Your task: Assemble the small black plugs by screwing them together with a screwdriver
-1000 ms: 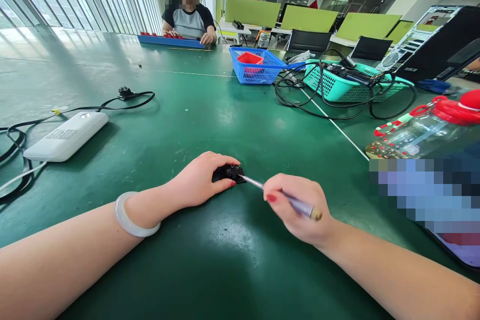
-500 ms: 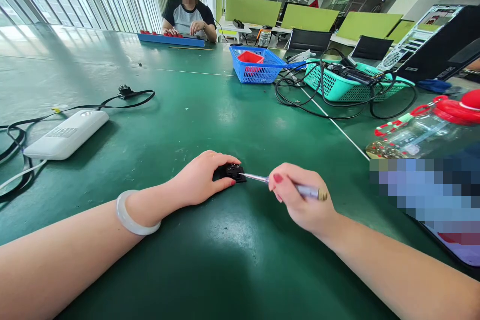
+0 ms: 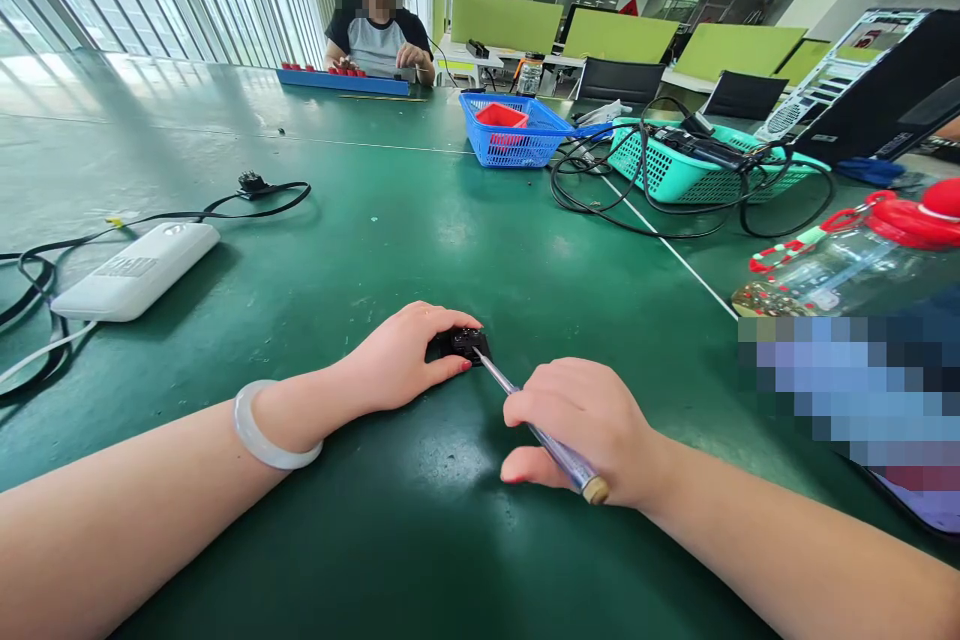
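Between the thumb and fingers of my left hand [image 3: 409,350] is a small black part [image 3: 469,347], held down on the green tabletop [image 3: 420,540]. Its exact kind is too small to make out, and my fingers cover some of it. My right hand [image 3: 589,420] grips a screwdriver [image 3: 559,450] with a clear, purplish handle and a thin metal shaft. The tip meets the top of the black part, and the handle slants down toward me. My right thumb sticks out to the left, away from the handle.
A white power bank [image 3: 139,270] with black cables lies at left. Farther back are a blue basket [image 3: 517,152] and a teal basket [image 3: 660,175] with tangled cables. A red-lidded bottle [image 3: 847,270] lies at right. Across the table sits a person [image 3: 379,40] behind a blue tray [image 3: 345,82].
My right hand has moved down toward me and turned, so the screwdriver now slants more steeply. Its tip stays at the black part. My left hand keeps its place.
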Action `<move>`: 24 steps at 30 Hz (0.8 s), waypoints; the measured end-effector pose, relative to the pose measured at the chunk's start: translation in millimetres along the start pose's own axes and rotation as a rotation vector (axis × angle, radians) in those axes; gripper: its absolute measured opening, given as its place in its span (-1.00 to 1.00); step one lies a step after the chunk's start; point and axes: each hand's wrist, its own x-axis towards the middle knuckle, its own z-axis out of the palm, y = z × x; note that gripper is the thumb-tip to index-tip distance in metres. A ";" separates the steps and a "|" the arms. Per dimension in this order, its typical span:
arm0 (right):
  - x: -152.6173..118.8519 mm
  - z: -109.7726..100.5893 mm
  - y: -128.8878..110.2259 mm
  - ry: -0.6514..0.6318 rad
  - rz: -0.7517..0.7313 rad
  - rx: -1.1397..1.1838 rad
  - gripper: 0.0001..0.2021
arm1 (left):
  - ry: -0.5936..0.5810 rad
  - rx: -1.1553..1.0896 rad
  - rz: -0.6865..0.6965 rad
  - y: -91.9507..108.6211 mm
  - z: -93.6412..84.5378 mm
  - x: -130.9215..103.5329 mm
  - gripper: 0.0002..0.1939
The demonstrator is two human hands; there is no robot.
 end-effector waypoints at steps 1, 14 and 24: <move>0.2 -0.6 0.5 0.006 0.021 0.052 -0.55 | 0.001 0.001 0.003 -0.1 0.0 -0.1 -0.64; -5.0 2.0 15.2 0.300 0.596 0.537 -0.65 | -0.010 0.000 -0.001 0.3 -0.4 0.2 -0.64; -0.7 -5.8 10.7 0.151 0.320 0.349 -0.81 | -0.002 -0.014 -0.009 -2.8 1.9 0.8 -0.63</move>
